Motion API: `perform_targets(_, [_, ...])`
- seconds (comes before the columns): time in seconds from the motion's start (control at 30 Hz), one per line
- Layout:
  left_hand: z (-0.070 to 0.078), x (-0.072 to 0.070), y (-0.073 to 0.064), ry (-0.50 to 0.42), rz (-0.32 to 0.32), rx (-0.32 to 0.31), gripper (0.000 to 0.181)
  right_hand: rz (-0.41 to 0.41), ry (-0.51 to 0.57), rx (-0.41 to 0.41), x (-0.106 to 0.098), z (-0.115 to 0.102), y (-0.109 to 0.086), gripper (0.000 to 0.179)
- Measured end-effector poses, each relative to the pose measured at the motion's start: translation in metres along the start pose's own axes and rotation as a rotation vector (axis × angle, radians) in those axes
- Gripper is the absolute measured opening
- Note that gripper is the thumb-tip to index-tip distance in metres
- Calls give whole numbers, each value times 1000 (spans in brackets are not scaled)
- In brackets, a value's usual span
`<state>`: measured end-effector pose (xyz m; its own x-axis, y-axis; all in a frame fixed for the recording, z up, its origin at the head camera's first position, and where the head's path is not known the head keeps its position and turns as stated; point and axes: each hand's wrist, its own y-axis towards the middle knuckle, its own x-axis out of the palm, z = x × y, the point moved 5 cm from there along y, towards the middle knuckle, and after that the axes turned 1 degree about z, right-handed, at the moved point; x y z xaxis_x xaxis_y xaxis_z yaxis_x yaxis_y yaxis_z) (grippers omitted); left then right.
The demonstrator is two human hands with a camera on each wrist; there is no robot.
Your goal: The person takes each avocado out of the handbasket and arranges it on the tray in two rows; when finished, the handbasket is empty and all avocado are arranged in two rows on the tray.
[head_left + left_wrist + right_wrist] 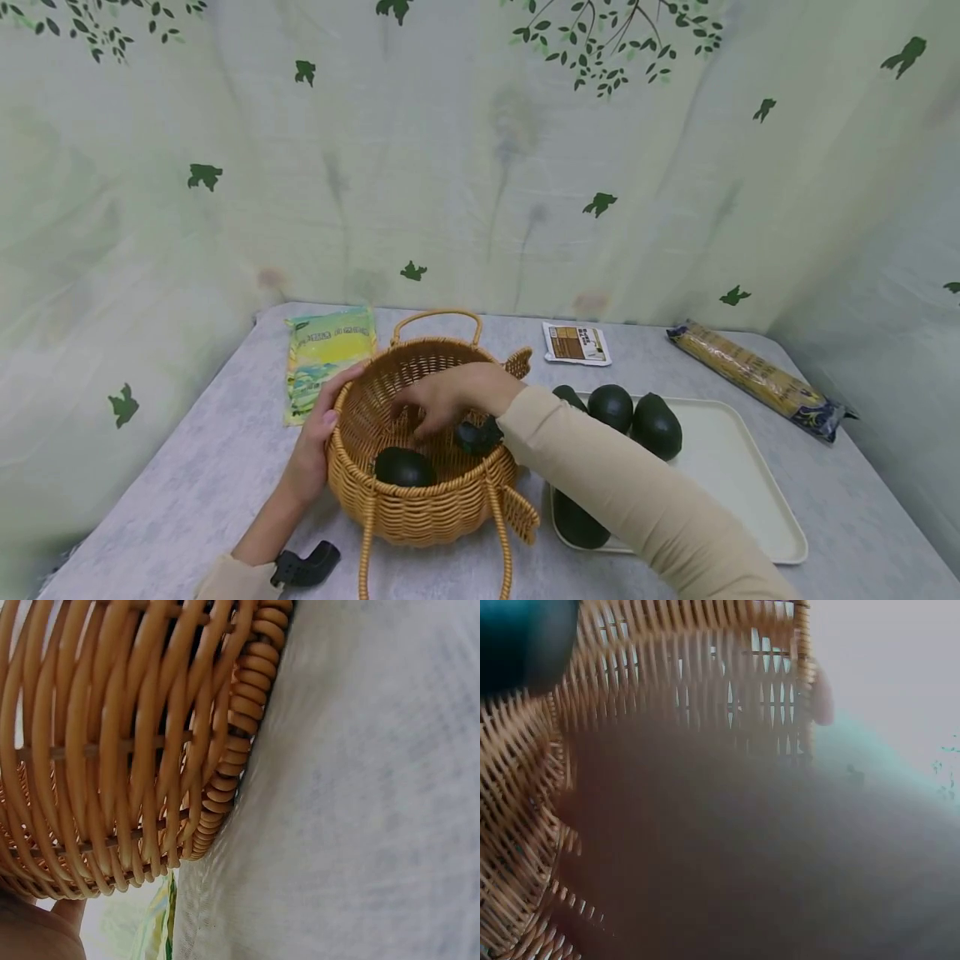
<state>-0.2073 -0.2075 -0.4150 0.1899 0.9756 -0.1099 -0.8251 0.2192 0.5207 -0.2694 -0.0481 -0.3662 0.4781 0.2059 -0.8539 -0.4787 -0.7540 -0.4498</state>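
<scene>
A round wicker basket (420,517) stands on the table, and a dark avocado (405,467) lies inside near its front wall. My left hand (318,429) holds the basket's left side at the rim; in the left wrist view part of it shows below the weave. My right hand (442,400) reaches down into the basket, fingers pointing toward the bottom, behind the avocado. Nothing shows between its fingers. The right wrist view has the hand dark and blurred against the weave, with a dark rounded shape at the upper left.
Right of the basket, a cream tray (731,467) bears several avocados (657,425), partly hidden by my right sleeve. Behind lie a yellow-green packet (330,350), a small white-and-brown packet (577,343) and a long golden package (750,375). The basket's handles (367,542) hang at the front.
</scene>
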Motion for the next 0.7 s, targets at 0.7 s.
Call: perform_targets(0.7, [-2,-2,0,3,0,-12,56,-19,110,-71,-2,4,-3,49])
